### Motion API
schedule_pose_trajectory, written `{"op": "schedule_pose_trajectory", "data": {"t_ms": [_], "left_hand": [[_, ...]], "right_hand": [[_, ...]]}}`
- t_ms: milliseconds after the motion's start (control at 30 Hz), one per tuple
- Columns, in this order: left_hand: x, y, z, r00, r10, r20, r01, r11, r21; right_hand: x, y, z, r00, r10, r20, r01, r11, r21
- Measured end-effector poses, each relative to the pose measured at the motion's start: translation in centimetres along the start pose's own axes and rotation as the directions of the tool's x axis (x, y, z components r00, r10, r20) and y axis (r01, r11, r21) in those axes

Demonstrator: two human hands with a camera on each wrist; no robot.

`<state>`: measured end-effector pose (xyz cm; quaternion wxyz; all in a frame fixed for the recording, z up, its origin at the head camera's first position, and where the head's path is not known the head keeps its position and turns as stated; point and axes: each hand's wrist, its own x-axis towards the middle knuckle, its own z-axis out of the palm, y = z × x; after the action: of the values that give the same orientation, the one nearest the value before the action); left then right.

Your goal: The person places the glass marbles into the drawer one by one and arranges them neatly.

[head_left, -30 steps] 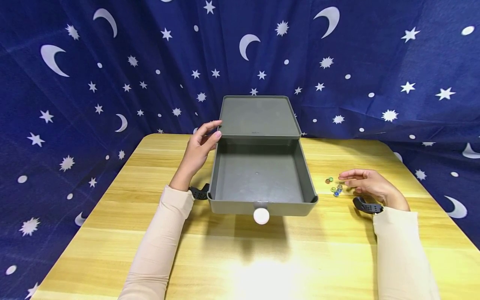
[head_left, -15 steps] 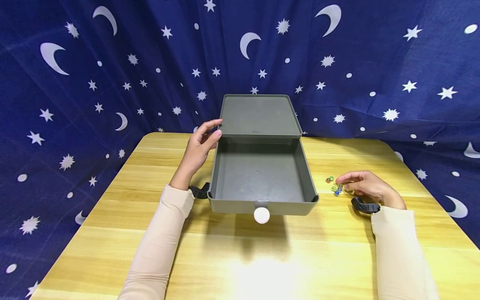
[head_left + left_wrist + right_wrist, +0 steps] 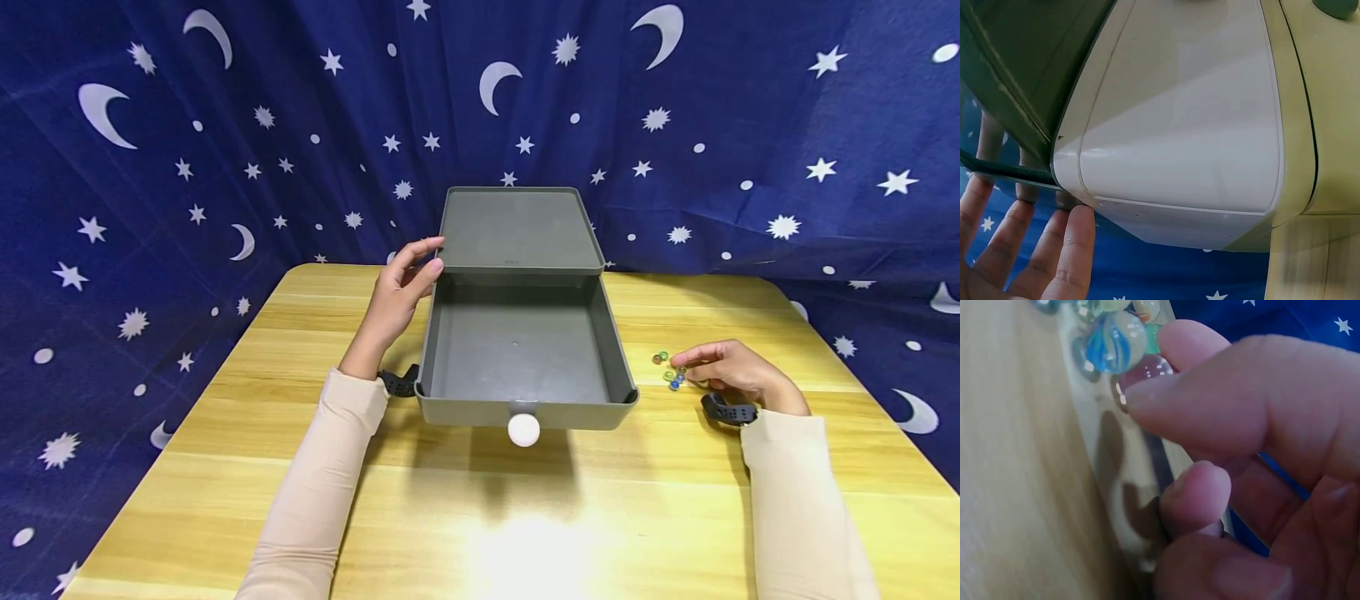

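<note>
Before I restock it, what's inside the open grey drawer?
The visible part of the grey drawer shows only bare floor and walls. Any part under the grey top is covered, so I can't tell what's there.

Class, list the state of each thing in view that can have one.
Drawer: pulled open
Marbles: loose on the table, grouped
Left hand: fingers touching the drawer unit
Right hand: fingers at a clear marble, grip unclear
Curtain: hanging in folds

Place: I'd call it a filming corner | Signs: star-and-moon curtain (image 3: 450, 92) behind wooden table (image 3: 637, 492), wrist camera (image 3: 400, 383) | Building: unclear
</note>
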<state>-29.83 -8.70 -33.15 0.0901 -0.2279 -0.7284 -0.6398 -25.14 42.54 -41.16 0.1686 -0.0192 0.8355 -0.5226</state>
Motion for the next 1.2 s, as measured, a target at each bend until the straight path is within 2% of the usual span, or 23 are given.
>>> {"op": "schedule_pose_trajectory", "data": {"t_ms": [300,567,700,967,1200], "left_hand": [[0.0,0.3,0.1,1.0,-0.015,0.002,0.015,1.0,-0.008],[-1.1,3.4,0.5,1.0,-0.023,0.01,0.023,1.0,0.012],[-1.1,3.5,0.5,1.0,-0.024,0.012,0.024,1.0,0.009],[-1.1,3.4,0.5,1.0,-0.028,0.012,0.028,1.0,-0.008],[0.0,0.0,0.0,1.0,0.007,0.005,-0.007,1.0,-0.015]], "right_hand": [[0.0,-0.1,0.0,1.0,0.008,0.005,-0.008,1.0,0.006],[0.0,-0.4,0.2,1.0,0.009,-0.001,-0.009,1.0,-0.029],[0.0,-0.4,0.3,1.0,0.012,0.004,-0.012,0.999,-0.052],[0.1,-0.3,0.3,1.0,0.012,0.005,-0.012,0.996,-0.09],[0.1,-0.2,0.4,1.0,0.008,-0.006,-0.009,0.994,-0.108]]}}
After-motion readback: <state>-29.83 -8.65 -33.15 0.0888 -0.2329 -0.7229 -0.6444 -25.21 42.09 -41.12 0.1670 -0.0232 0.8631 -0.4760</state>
